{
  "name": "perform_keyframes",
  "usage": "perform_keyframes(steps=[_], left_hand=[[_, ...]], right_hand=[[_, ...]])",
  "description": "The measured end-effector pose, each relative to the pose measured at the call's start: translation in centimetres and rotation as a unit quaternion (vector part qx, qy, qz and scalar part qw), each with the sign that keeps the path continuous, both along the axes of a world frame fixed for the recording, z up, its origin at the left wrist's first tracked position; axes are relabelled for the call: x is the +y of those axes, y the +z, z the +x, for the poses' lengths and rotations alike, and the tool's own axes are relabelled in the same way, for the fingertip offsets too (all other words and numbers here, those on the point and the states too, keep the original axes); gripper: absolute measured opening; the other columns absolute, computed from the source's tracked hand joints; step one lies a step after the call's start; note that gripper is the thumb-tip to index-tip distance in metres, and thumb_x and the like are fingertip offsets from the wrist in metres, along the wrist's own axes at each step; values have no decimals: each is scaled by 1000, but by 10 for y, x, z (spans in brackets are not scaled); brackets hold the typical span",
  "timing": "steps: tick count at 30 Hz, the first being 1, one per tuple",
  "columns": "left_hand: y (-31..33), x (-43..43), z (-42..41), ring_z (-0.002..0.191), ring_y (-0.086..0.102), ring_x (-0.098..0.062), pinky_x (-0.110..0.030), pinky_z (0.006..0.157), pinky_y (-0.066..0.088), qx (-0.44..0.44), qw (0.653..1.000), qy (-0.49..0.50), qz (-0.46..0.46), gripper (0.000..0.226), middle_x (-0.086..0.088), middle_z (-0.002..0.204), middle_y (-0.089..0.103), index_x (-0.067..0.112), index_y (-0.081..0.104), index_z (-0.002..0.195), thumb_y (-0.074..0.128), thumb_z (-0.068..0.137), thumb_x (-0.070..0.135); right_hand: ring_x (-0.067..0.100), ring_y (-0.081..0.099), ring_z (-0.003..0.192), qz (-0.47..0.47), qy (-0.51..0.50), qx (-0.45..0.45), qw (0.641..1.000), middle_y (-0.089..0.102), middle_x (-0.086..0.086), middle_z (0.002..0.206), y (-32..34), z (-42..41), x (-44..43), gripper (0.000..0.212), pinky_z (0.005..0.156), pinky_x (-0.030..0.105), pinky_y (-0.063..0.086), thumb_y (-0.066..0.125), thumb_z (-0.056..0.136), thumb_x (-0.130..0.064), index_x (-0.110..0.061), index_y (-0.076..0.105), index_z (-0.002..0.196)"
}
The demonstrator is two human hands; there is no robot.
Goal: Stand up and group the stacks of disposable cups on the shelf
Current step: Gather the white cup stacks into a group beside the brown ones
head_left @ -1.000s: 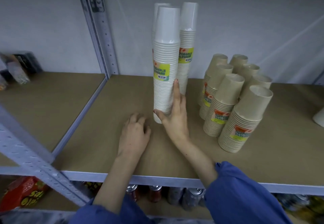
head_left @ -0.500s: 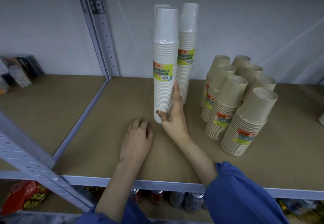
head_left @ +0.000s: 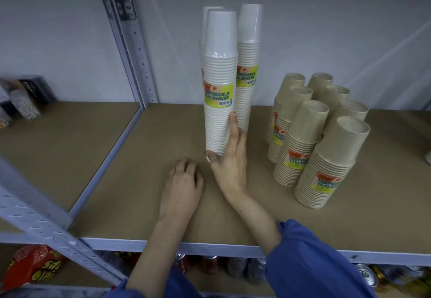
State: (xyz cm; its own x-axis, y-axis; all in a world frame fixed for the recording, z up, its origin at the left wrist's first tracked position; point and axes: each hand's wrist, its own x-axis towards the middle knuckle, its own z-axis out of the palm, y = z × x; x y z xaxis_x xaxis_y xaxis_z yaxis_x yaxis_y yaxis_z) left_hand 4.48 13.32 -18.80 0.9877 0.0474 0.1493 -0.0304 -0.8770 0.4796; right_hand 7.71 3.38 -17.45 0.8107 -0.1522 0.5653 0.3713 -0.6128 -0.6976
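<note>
While the right hand [head_left: 229,164] lays straight fingers [head_left: 234,129] up the right side of the near white stack [head_left: 219,101], thumb at its foot, the grip is open rather than wrapped. That stack stands upright on the shelf [head_left: 140,157], just in front of other white stacks [head_left: 248,64]; tan stacks [head_left: 326,157] cluster to its right. The left hand [head_left: 182,188] rests loose and empty beside it. Pushed low, so tall a column could topple left.

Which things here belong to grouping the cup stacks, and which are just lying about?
Job: white cup stacks, brown cup stacks, shelf, right hand against the front white stack, left hand resting on the shelf.
Lying about: dark packets on the neighbouring shelf, red snack bag and drink cans below.
</note>
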Motion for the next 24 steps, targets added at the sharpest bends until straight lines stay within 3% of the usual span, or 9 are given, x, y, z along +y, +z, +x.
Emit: perform_keyframes(steps=[7,17,24], left_hand=[[-1,0,1,126,39,-27,-33,101,31,-4,1000,1,0,34,-12,140,40,8,48,125,42,92,18],[-2,1,1,126,38,-26,-30,102,27,-15,1000,0,1,35,-11,139,41,9,48,126,41,93,18],[-2,1,1,126,38,-26,-31,103,27,-19,1000,1,1,35,-11,140,40,9,47,127,42,93,18]], right_hand=[[27,38,124,21,25,8,999,35,12,138,0,0,0,99,96,35,38,64,72,5,-40,0,132],[20,31,129,38,72,16,997,29,12,145,-3,6,-4,98,92,5,17,62,71,11,-35,1,133],[24,33,131,19,67,26,997,23,8,149,-4,6,-2,98,89,13,25,60,74,7,-39,-5,132]])
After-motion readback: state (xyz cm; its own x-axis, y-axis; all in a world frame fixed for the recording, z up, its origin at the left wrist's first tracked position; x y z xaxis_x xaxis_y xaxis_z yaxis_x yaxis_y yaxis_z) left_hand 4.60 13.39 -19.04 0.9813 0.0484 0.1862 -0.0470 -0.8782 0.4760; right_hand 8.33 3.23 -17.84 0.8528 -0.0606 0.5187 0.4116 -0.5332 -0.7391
